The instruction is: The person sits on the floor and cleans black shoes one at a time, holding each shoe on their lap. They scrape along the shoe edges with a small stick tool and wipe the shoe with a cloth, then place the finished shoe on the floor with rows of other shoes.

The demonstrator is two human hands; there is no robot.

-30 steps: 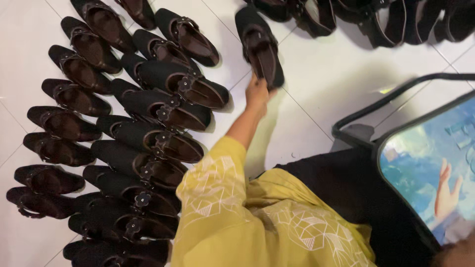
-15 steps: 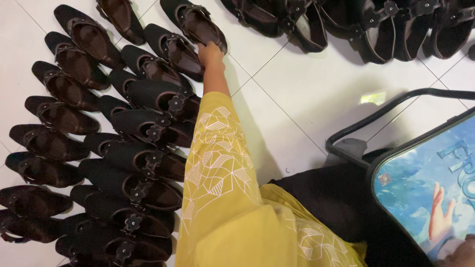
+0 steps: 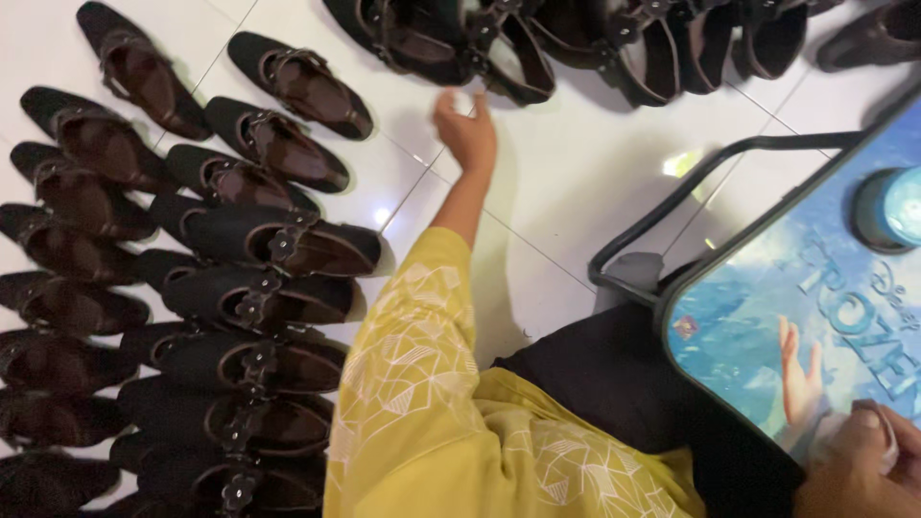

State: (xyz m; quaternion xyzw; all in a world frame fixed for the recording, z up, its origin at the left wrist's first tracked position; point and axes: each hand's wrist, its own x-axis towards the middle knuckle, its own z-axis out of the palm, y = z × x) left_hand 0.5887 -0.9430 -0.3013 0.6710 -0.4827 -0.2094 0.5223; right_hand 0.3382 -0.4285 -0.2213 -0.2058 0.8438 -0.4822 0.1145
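Note:
My left hand (image 3: 466,132) reaches out in a yellow patterned sleeve over the white tiled floor (image 3: 576,192). Its fingers are apart and it holds nothing. It hovers just below a loose heap of dark strapped shoes (image 3: 499,48) at the top. To its left, dark brown and black shoes lie in two neat rows (image 3: 259,249); the nearest is the top shoe of the right row (image 3: 302,84). My right hand (image 3: 859,465) rests at the bottom right on the edge of a blue picture-printed tabletop (image 3: 796,307). Its fingers are curled and partly cut off by the frame.
The small table has a black metal frame (image 3: 672,182) standing on the floor to the right of my arm. A round blue object (image 3: 887,206) sits on the tabletop. Black cloth (image 3: 595,384) covers my lap under the table.
My left hand carried a dark shoe to the top of the right row, let it go, and has moved right toward the loose heap. The view shifted.

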